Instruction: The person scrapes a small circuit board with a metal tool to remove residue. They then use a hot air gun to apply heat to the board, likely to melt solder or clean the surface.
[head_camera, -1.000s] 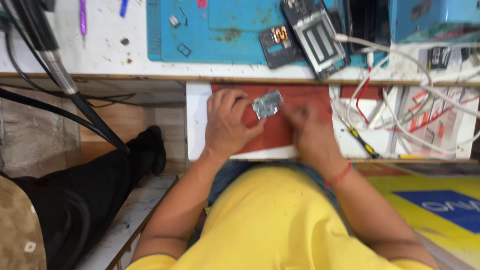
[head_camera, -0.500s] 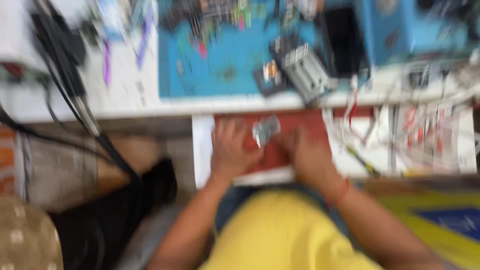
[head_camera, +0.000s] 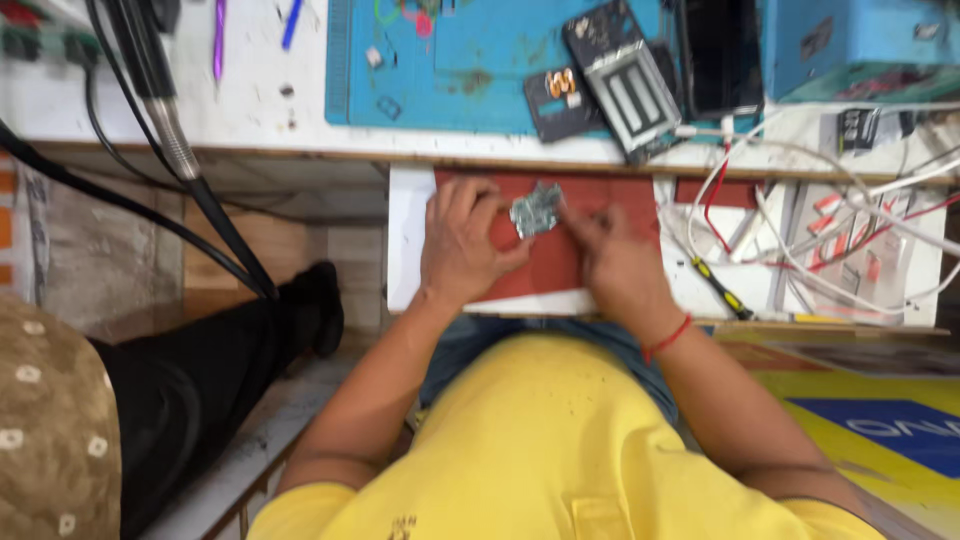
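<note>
At frame centre, left hand (head_camera: 462, 243) lies palm-down on the red mat (head_camera: 560, 262), fingertips pinching a small circuit board (head_camera: 534, 211). Right hand (head_camera: 618, 262) is curled, fingers narrowed at the board's edge.

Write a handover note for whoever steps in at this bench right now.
Left hand: holds the small metal board by its left edge, over the red mat.
Right hand: fingertips at the board's right side; the grip is blurred, so any tool cannot be told.
Nearby: a screwdriver and loose wires to the right; a blue mat with phone parts on the bench above.
Done: board is in hand.
Left: cannot be told from this view.
</note>
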